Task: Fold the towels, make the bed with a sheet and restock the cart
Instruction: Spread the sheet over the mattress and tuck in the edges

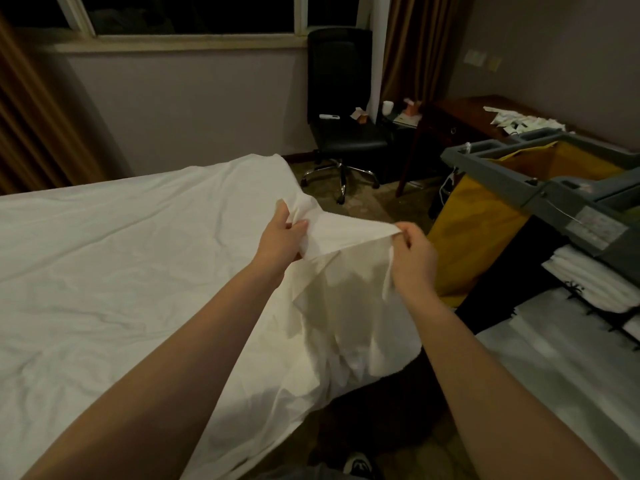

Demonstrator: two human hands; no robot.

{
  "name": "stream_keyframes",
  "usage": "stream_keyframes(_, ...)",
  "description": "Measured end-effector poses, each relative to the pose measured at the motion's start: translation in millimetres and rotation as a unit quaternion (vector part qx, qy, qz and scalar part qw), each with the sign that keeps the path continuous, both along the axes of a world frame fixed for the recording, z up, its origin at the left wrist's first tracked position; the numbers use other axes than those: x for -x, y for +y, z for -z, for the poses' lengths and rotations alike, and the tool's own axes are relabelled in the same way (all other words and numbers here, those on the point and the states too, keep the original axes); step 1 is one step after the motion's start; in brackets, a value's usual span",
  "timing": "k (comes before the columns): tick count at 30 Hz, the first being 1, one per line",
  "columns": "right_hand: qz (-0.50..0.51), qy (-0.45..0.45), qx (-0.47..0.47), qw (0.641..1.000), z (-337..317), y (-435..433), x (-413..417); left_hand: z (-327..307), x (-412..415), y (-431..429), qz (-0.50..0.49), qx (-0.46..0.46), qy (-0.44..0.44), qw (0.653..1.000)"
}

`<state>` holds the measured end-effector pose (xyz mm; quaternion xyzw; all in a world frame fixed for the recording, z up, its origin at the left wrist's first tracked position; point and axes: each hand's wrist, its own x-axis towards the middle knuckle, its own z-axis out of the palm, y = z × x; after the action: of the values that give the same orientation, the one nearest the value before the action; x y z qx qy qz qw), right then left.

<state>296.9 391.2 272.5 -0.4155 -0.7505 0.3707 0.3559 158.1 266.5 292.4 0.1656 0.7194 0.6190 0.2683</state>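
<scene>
White cloth sheet (138, 271): matt, creased. Black office chair (341, 98): smooth upholstery, glossy metal base. Dark brown wooden desk (460, 114): polished. Grey plastic cart (561, 188): matt; yellow cloth bag (471, 223).

Hotel guest room. A bed (104, 306) with a white sheet (339, 244) stands beside a housekeeping cart (568, 194) carrying a yellow linen bag (464, 244); desk (450, 114) and swivel chair (341, 98) behind.

Dim room. Dark window (194, 13) above grey wall (190, 109); black office chair (339, 71) beside brown curtain (412, 46); wooden surface (457, 112), possibly a desk; mottled carpet (374, 206).
</scene>
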Motion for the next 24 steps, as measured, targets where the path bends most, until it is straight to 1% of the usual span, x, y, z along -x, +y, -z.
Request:
stream_keyframes(3,-0.020,0.029,-0.031,0.999,-13,3,-2,6,2,-4,-0.010,0.009,-0.003,1.000)
stream_keyframes(5,-0.024,0.012,-0.045,0.999,-16,4,-4,8,6,-5,-0.028,0.033,0.008,0.999)
stream_keyframes(6,-0.028,0.001,-0.050,0.998,-17,3,-5,8,7,-6,-0.039,0.062,0.031,0.997)
stream_keyframes(7,-0.036,-0.009,-0.052,0.998,-17,1,-6,7,5,-7,-0.044,0.107,0.073,0.991)
stream_keyframes(8,-0.050,-0.017,-0.052,0.997,-16,-2,-7,6,0,-8,-0.044,0.161,0.131,0.977)
stream_keyframes(9,-0.072,-0.022,-0.045,0.996,-15,-7,-6,6,-5,-9,-0.043,0.206,0.197,0.957)
stream_keyframes(10,-0.099,-0.028,-0.035,0.994,-12,-11,-6,6,-12,-10,-0.047,0.232,0.261,0.936)
stream_keyframes(11,-0.128,-0.036,-0.026,0.991,-11,-16,-4,5,-20,-10,-0.054,0.232,0.312,0.920)
stream_keyframes(12,-0.156,-0.043,-0.022,0.987,-10,-20,-3,3,-28,-10,-0.051,0.211,0.353,0.910)
stream_keyframes(13,-0.180,-0.045,-0.020,0.982,-10,-23,-1,1,-35,-10,-0.023,0.175,0.386,0.905)
stream_keyframes(14,-0.197,-0.041,-0.014,0.979,-11,-25,0,0,-41,-8,0.036,0.139,0.411,0.900)
stream_keyframes(16,-0.213,-0.018,0.013,0.977,-15,-26,1,-3,-55,-3,0.184,0.097,0.413,0.887)
stream_keyframes(17,-0.215,-0.004,0.027,0.976,-17,-26,0,-5,-60,-2,0.231,0.094,0.404,0.880)
stream_keyframes(18,-0.220,0.009,0.037,0.975,-19,-25,-2,-4,-62,0,0.238,0.092,0.402,0.879)
stream_keyframes(21,-0.263,0.033,0.059,0.962,-18,-22,-8,-2,-61,6,0.151,0.085,0.413,0.894)
stream_keyframes(23,-0.293,0.026,0.113,0.949,-13,-16,-12,-1,-55,9,0.091,0.075,0.365,0.923)
stream_keyframes(24,-0.299,-0.003,0.140,0.944,-9,-12,-13,0,-51,11,0.057,0.066,0.327,0.941)
